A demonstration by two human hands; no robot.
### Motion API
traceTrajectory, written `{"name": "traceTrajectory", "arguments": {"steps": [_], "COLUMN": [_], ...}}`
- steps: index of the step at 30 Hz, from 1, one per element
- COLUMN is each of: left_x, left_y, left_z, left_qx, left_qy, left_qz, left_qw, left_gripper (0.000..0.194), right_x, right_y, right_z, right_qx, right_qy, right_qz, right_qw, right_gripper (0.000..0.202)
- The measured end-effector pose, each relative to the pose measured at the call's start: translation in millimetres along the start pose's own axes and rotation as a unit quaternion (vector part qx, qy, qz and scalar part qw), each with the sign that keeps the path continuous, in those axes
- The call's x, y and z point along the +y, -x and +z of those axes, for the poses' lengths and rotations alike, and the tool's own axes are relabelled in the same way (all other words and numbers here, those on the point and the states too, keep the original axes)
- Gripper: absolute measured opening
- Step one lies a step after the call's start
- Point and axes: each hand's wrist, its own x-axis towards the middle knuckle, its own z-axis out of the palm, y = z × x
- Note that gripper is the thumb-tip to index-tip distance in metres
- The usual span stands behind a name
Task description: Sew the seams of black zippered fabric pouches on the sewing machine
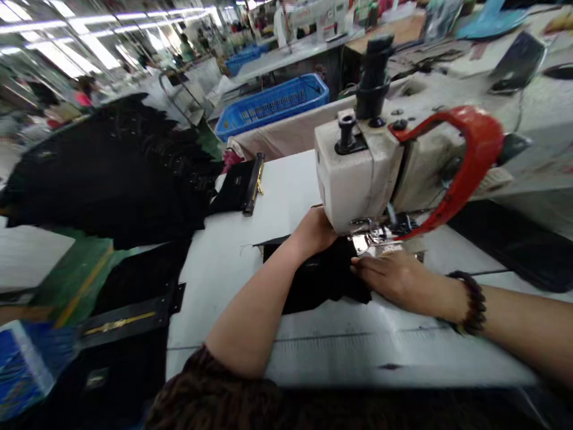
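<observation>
A black fabric piece (320,283) lies on the white sewing table under the sewing machine head (353,173), against the metal presser foot (362,242). My left hand (316,232) rests on the fabric's far left part; the machine head hides most of its fingers. From the right, my right hand (396,278) pinches the fabric's edge just in front of the presser foot, its fingers close together. A dark beaded bracelet (471,303) circles my right wrist. A small pale label shows on the fabric between my hands.
A red curved guard (478,149) arches beside the needle area. Left of the table hangs a heap of black pieces (102,173); a black piece with a gold zipper (258,182) lies at the table's far left. Behind stands a blue basket (273,104).
</observation>
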Motion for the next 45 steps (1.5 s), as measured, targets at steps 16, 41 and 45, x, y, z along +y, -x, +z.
{"name": "traceTrajectory", "arguments": {"steps": [16, 41, 45], "left_x": [-5.8, 19.8, 13.5], "left_y": [-10.6, 73.1, 70.8], "left_z": [6.0, -6.3, -7.6], "left_qx": [0.026, 0.028, 0.002], "left_qy": [-0.022, 0.183, 0.289], "left_qz": [-0.044, 0.036, -0.053], "left_qw": [0.998, 0.982, 0.956], "left_gripper": [0.015, 0.018, 0.018], "right_x": [3.3, -9.1, -10.1], "right_y": [-6.3, 8.9, 8.9], "right_z": [3.2, -12.9, -10.5], "right_qx": [0.009, 0.029, 0.068], "right_qy": [0.052, -0.024, 0.003], "right_qz": [0.086, 0.055, 0.083], "right_qw": [0.995, 0.998, 0.994], "right_gripper": [0.023, 0.023, 0.017]}}
